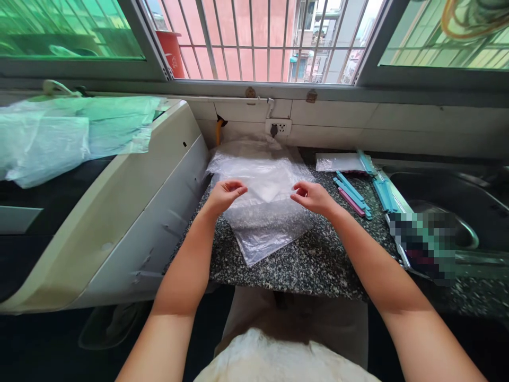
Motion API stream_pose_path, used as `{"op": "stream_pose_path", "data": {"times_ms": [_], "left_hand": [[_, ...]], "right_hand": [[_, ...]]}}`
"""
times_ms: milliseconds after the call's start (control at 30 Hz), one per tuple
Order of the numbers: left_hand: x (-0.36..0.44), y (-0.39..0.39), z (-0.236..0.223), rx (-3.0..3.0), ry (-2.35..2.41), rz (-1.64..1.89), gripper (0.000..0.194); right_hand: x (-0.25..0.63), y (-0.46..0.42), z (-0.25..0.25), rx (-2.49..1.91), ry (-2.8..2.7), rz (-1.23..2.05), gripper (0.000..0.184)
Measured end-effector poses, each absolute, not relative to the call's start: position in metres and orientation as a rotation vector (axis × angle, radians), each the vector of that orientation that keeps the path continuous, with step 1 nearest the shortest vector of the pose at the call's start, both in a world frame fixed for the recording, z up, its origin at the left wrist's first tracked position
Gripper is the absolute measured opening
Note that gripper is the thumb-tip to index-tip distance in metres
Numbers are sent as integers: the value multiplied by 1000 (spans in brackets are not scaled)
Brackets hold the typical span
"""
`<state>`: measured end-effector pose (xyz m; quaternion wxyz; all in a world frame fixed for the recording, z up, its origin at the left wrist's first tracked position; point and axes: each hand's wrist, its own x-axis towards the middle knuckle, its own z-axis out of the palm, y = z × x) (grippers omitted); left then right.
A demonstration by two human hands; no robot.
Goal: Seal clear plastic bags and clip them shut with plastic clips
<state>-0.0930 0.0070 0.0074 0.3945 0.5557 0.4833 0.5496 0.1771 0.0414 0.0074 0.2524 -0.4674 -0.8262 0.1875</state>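
Observation:
A clear plastic bag (265, 212) lies flat on the speckled granite counter (318, 265), on top of other clear plastic sheets. My left hand (226, 193) pinches the bag's upper left part with curled fingers. My right hand (312, 195) pinches its upper right part the same way. Both hands sit a little apart over the middle of the bag.
Several blue and pink sealing clips (352, 193) lie to the right, beside another small clear bag (340, 162). A metal sink (449, 207) is at the far right. A white appliance (119, 212) draped with plastic (59, 138) stands on the left. A wall socket (278, 127) sits under the barred window.

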Motion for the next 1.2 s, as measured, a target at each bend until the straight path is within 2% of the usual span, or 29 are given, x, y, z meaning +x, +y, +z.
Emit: {"op": "stream_pose_path", "data": {"times_ms": [167,333,500,600,667,733,1200], "left_hand": [[-86,6,4,1576,1209,1230,17],[-85,8,-2,1778,1268,1186,9],[-83,9,-6,1940,1295,1148,10],[-79,8,-7,2019,1273,1114,10],[-77,8,-8,2063,1262,1095,9],[-75,7,-7,2104,1257,1073,9],[-63,1,-11,2471,1279,938,11]], "right_hand": [[175,41,8,-1121,-2236,507,10],[174,37,12,-1291,-2387,361,10],[174,36,12,-1337,-2374,397,5],[174,38,9,-1203,-2259,524,18],[175,39,8,-1123,-2254,544,16],[175,39,8,-1098,-2309,494,10],[165,27,10,-999,-2575,179,12]]}}
